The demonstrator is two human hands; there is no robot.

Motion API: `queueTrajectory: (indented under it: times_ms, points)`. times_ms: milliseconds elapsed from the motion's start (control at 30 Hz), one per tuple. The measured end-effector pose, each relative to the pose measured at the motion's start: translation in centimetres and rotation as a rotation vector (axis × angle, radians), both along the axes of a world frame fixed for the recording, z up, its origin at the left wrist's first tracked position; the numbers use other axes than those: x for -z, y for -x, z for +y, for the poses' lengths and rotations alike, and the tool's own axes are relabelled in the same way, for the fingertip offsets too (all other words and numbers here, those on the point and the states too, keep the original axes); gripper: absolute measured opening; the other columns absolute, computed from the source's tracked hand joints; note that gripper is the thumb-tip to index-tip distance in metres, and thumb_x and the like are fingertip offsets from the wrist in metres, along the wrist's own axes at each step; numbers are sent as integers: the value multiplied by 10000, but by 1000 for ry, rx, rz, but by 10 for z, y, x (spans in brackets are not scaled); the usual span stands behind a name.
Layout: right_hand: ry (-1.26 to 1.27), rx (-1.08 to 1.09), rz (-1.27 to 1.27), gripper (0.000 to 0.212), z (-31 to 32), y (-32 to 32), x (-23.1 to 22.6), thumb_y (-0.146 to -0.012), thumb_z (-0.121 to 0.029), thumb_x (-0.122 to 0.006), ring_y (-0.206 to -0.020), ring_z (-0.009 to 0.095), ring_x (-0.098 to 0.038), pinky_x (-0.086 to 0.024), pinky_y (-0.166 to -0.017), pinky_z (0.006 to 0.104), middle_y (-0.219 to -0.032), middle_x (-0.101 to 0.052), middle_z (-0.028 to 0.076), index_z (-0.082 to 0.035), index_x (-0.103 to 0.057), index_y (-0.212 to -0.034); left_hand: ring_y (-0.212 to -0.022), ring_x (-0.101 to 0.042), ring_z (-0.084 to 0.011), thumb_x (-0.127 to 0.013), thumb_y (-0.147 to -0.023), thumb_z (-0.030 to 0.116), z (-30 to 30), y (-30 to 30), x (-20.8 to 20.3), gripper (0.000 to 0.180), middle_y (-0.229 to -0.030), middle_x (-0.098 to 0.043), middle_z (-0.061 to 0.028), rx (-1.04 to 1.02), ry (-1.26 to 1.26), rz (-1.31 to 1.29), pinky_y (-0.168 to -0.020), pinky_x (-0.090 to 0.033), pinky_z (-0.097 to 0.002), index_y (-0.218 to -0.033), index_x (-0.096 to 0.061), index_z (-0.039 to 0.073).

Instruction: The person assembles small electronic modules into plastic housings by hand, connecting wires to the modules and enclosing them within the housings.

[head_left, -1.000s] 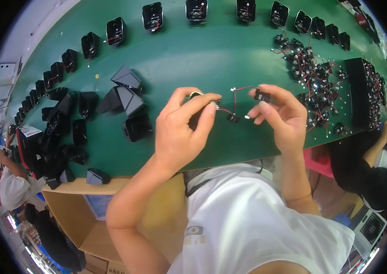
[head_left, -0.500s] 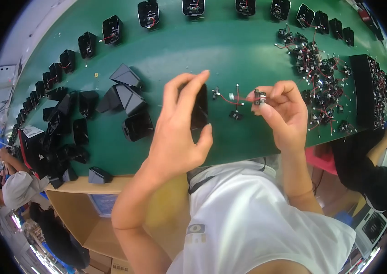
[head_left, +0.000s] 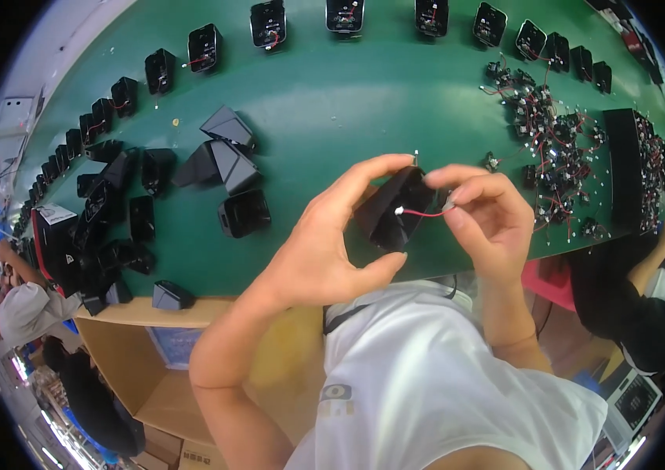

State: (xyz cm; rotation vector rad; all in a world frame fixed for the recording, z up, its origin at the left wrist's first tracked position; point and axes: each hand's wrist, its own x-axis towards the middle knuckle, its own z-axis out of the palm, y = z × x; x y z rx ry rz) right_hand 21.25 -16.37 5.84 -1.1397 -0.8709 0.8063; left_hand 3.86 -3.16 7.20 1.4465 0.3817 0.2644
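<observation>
My left hand [head_left: 318,241] grips a hollow black plastic housing [head_left: 389,219] above the table, thumb at the near end and fingers along the far end. Its open side is turned toward my right hand [head_left: 495,221]. Between the thumb and fingers of that hand is a small wired module [head_left: 449,201], mostly hidden by the fingertips. From it a red lead [head_left: 425,214] with a white plug at its end reaches across the housing's opening. A loose wired module [head_left: 491,161] lies just beyond my right hand.
Several housings with wires stand in an arc along the far side, one housing [head_left: 268,25] among them. At left lie more black housings [head_left: 244,213]. Tangled wired modules [head_left: 556,141] are heaped at right beside a black box [head_left: 621,168]. A cardboard box [head_left: 136,345] stands below the green table's [head_left: 309,102] edge.
My left hand has brought the housing to the right and turned its opening toward my right hand. My right hand has moved the wired module nearer, down to the housing.
</observation>
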Motion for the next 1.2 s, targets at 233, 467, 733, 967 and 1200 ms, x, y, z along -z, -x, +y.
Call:
queueTrajectory:
  times_ms: [233,467,733,967,1200]
  points:
    - [-36,37,-66,173,-2,-2,4,-830,130,-680,-919,131,-639,-560,-836,256,-1056,-618,149,61,-628,-979,-1304,-478,-215,-677,-724,-11,-2,1,-8,826,-1400,-469,-135,-14,19,-23,-1093,-374,-350,-1486,-356,1]
    - [-12,94,-116,169,-3,-4,3,-803,97,-736,-880,120,-607,-530,-796,245,-1079,-556,114,22,-660,-933,-1204,-553,-208,-806,-719,2,-7,-3,-1,902,-1365,-477,-128,-18,-80,-9,-1012,-453,-349,-1494,-345,30]
    - [-23,191,-116,171,7,20,15,-806,-1,-772,-972,151,-492,-418,-849,270,-1064,-511,81,-35,-658,-930,-1120,-623,-263,-912,-669,134,-21,-7,9,876,-1312,-532,-144,-118,-203,-112,-892,-565,-375,-1393,-430,30]
    - [-27,228,-338,144,10,29,15,-790,-7,-768,-1012,206,-505,-426,-914,324,-1089,-537,125,-24,-656,-878,-1073,-646,-229,-924,-662,92,-11,-2,3,913,-1366,-502,-145,-111,-504,-58,-881,-577,-361,-1400,-396,-3]
    - [49,214,-522,137,11,23,8,-786,9,-736,-1154,234,-477,-361,-1014,359,-1192,-516,140,-32,-635,-869,-1023,-660,-238,-920,-653,91,-14,-1,5,862,-1346,-545,-167,-143,-594,-72,-818,-588,-353,-1386,-475,5]
